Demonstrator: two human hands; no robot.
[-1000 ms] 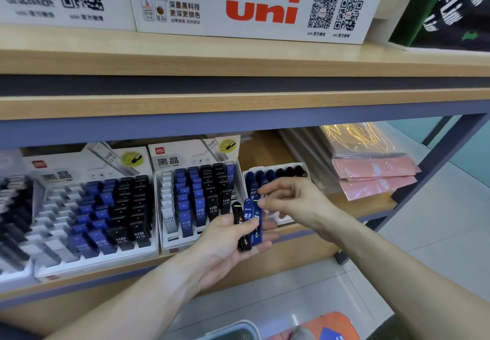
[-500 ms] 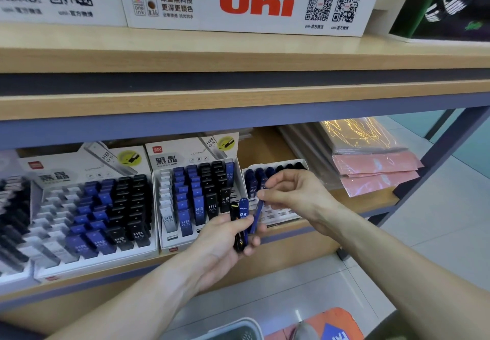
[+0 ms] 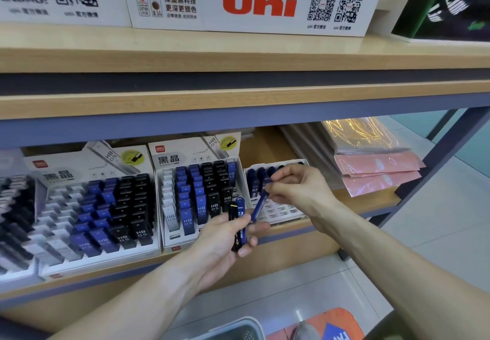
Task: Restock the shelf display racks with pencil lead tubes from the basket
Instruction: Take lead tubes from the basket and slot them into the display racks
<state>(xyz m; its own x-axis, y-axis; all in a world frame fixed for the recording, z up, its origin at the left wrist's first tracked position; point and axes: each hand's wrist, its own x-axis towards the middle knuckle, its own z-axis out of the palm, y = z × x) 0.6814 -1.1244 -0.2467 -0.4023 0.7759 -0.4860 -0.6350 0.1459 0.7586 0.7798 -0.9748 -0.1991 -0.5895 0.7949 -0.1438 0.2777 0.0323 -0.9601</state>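
Note:
My left hand point(image 3: 225, 241) grips a small bunch of pencil lead tubes point(image 3: 238, 223), blue and black, upright in front of the lower shelf. My right hand point(image 3: 297, 188) pinches the top of one blue tube point(image 3: 259, 206), which hangs tilted between the bunch and a white slotted rack point(image 3: 281, 211). That rack holds a few dark blue tubes in its back rows; its front slots are bare. The grey basket point(image 3: 230, 329) shows only its rim at the bottom edge.
Two fuller display racks of HB 0.5 tubes point(image 3: 201, 196) point(image 3: 100, 212) stand left of the white rack. Pink plastic packets point(image 3: 376, 172) lie at the shelf's right end. A wooden upper shelf point(image 3: 238, 56) with a uni box point(image 3: 254, 3) overhangs. An orange object point(image 3: 326, 323) lies on the tiled floor.
My right hand has drawn one blue tube out of the bunch in my left hand and lifted it up and right toward the white rack. My left hand stayed nearly still.

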